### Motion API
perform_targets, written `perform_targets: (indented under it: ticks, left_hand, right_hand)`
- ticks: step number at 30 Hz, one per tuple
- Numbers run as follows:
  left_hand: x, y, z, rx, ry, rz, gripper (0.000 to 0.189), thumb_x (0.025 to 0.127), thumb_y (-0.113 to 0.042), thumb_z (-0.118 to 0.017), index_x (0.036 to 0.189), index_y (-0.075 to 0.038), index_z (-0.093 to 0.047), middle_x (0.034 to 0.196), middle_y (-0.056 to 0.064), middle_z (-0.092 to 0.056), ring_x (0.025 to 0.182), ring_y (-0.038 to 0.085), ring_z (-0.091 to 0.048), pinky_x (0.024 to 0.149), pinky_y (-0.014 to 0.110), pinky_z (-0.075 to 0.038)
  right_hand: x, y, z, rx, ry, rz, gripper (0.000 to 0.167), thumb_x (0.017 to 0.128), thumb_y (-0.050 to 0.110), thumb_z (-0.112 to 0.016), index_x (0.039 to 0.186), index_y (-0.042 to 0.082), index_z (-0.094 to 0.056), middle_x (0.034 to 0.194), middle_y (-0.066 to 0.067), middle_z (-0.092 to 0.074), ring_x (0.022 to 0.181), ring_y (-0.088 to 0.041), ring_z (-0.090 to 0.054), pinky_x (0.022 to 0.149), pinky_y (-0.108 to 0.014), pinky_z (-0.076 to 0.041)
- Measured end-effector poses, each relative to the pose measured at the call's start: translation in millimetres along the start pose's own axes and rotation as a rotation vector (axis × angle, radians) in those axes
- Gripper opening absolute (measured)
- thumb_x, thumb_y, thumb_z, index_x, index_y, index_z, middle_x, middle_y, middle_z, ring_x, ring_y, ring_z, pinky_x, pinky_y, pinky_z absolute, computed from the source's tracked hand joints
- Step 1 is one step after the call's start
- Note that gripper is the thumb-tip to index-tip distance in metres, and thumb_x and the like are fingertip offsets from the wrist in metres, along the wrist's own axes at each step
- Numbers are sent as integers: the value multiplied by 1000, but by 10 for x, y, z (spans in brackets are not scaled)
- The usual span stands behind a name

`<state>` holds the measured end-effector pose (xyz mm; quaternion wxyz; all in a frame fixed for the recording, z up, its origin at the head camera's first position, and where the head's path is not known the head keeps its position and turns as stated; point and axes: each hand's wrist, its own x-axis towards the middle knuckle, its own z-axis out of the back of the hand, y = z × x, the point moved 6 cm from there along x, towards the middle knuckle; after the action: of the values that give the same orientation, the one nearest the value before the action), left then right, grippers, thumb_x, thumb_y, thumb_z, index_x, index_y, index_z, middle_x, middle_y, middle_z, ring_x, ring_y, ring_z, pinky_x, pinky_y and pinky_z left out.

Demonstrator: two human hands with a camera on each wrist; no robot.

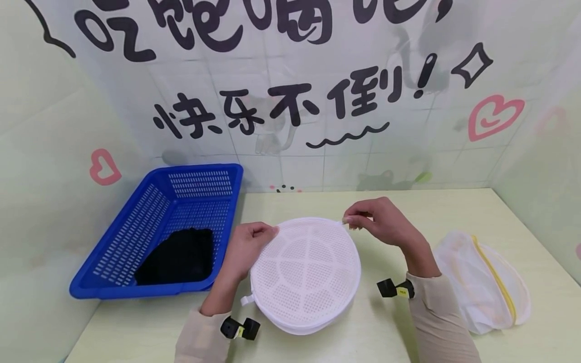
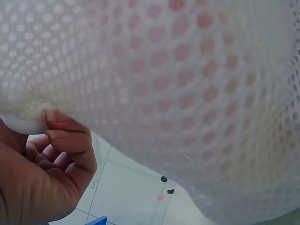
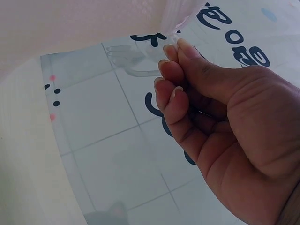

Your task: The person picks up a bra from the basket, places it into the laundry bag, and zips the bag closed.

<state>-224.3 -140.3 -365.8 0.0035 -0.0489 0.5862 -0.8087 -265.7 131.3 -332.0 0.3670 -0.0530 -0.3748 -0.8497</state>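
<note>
At lower centre, a white mesh bag is pinched at its upper-left rim by the left hand and upper-right edge by the right hand, with a blue basket farther back at left.

The left forearm and right forearm reach forward, well apart, leaning inward. The left hand pinches with thumb and fingertip. The right hand, its wrist bent inward, pinches between thumb and index finger, the other 3 fingers curled.

Whitish grid-lined wall; black lettering; pink hearts; pale tabletop below
</note>
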Motion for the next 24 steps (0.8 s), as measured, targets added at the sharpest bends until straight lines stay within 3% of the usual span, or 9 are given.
perform_targets:
  ticks: [24]
  left_hand:
    - [9, -1, 5, -13, -23, 5, 15, 87, -13, -68, 83, 0, -74, 67, 9, -65, 53, 20, -57, 48, 28, -45]
  right_hand:
    - [-5, 7, 8, -6, 7, 0, 6, 89, 8, -67, 88, 10, -72, 73, 10, -63, 66, -8, -60, 56, -28, -46]
